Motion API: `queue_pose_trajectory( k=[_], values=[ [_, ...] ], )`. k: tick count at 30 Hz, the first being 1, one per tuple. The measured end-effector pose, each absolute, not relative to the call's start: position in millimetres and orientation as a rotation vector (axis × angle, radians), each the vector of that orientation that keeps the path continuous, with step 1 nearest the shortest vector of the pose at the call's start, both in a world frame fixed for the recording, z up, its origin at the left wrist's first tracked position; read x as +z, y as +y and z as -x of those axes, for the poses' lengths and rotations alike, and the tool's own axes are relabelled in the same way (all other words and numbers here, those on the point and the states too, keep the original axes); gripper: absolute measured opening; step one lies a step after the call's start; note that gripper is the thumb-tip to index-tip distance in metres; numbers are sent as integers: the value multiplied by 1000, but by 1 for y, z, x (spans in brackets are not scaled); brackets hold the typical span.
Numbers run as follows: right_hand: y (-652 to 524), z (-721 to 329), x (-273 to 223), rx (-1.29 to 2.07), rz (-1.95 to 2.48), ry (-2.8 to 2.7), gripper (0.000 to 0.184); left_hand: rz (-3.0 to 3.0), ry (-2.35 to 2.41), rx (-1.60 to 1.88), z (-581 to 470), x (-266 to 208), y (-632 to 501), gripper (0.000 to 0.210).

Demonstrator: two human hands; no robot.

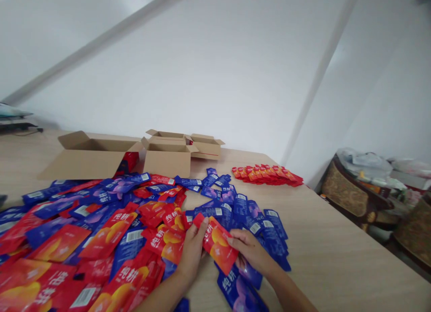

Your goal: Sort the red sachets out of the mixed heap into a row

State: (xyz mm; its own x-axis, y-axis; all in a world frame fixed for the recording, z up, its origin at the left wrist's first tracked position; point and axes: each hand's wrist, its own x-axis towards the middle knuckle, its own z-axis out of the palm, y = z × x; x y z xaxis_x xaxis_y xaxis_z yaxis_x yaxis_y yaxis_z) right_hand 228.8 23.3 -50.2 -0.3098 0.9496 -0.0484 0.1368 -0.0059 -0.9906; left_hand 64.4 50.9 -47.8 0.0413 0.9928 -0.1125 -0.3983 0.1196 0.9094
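Observation:
Between my two hands is a red pouch (pixel 218 243) with an orange fruit picture and white characters. My left hand (pixel 194 244) grips its upper left part with the thumb on top. At its right edge, my right hand (pixel 251 248) pinches it; the fingers underneath are hidden. Below and behind it lie blue pouches (pixel 237 287) with purple pictures. A mixed heap of red and blue pouches (pixel 111 231) spreads to the left of my left hand. More blue pouches (pixel 269 238) lie loosely to the right of my right hand.
A large open cardboard box (pixel 84 164) and a smaller open box (pixel 167 161) stand behind the heap, with more boxes (pixel 204 148) by the wall. Overlapping red pouches (pixel 269 173) lie in a row at the back right. Patterned chairs (pixel 350 191) holding plastic bags stand beyond the table's right edge.

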Motion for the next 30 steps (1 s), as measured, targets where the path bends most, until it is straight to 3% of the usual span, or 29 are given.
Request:
queue_pose_trajectory(
  k=[5, 8, 15, 23, 28, 30],
  values=[
    [26, -229, -50, 1280, 1174, -1610, 39, -811, 912, 1282, -66, -47, 47, 48],
    [31, -233, -48, 1143, 1189, -1596, 39, -868, 954, 1219, -65, -53, 48, 60],
    [69, -276, -27, 943, 1256, -1167, 36, -1114, 846, 1064, -67, -71, 54, 72],
    [177, -352, -33, 1158, 1252, -842, 23, -1194, 831, 991, -73, -75, 54, 70],
    [252, -367, -34, 1111, 1372, -754, 16, -1184, 818, 975, -72, -80, 56, 70],
    [275, -367, -32, 1074, 1402, -752, 21, -1153, 810, 965, -72, -81, 57, 69]
  ],
)
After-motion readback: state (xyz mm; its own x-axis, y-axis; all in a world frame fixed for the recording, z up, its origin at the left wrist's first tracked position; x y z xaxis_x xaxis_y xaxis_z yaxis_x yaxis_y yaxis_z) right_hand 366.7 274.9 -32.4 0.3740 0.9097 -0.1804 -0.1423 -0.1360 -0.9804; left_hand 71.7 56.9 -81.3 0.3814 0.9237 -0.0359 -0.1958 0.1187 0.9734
